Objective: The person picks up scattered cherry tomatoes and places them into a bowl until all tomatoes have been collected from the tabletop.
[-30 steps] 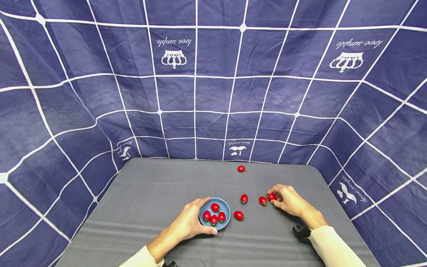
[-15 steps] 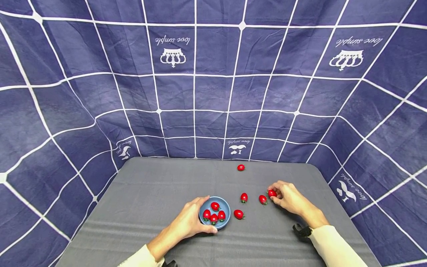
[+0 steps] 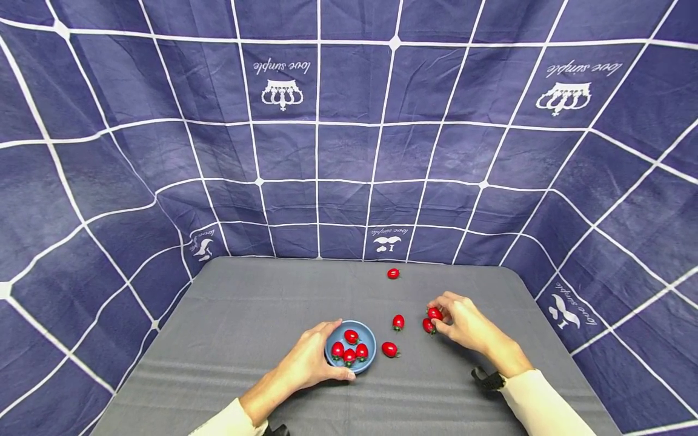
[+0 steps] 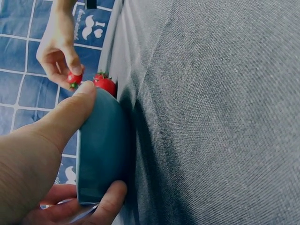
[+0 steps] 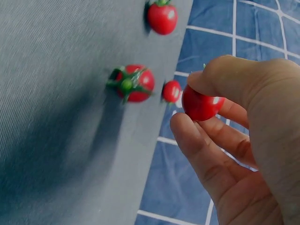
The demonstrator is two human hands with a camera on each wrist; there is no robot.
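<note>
A red tomato (image 5: 201, 104) is pinched by the right hand (image 3: 466, 322) above the grey cloth (image 3: 262, 309); to its left, the left hand (image 3: 312, 360) clasps a blue bowl (image 4: 103, 145) of four tomatoes (image 3: 349, 356). Four loose tomatoes (image 3: 398, 322) dot the cloth, one at the far side. Behind, white-gridded blue fabric (image 3: 349, 151) reads "love simple" upside down.

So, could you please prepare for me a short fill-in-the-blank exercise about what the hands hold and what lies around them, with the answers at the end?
1. The left hand holds a bowl whose colour in the head view is ____.
2. Inside the bowl lie exactly ____ cherry tomatoes.
3. One more cherry tomato is pinched between the thumb and fingers of the person's ____ hand.
4. The lines on the dark blue curtain are ____.

Missing words: blue; four; right; white.
</note>
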